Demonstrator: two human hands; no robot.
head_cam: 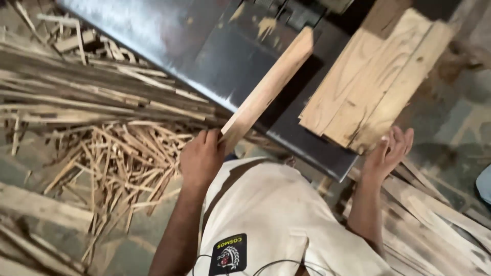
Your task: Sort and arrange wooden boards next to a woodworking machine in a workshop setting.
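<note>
Gripping the near end of a long wooden strip (268, 87), the left hand (202, 158) has its fingers (208, 137) clenched around the wood just off the near edge of the dark metal machine table, here the counter (215, 56). The strip runs diagonally up across the counter toward its far edge. The right hand (388, 153) is spread wide, palm up, with nothing grasped; its fingertips sit just below the near end of a stack of flat boards (373, 76), which overhangs the counter's near right corner. Whether they touch the boards cannot be told.

Assessment: the step in hand appears to be guiding the strip along the counter. It would be done well by keeping the strip flat on the surface, the grip firm at the end, and both hands well away from any cutting part, which is not visible here.

Offcut slivers (117, 153) lie heaped on the floor to the left; more planks (440, 209) lie at the right.
</note>
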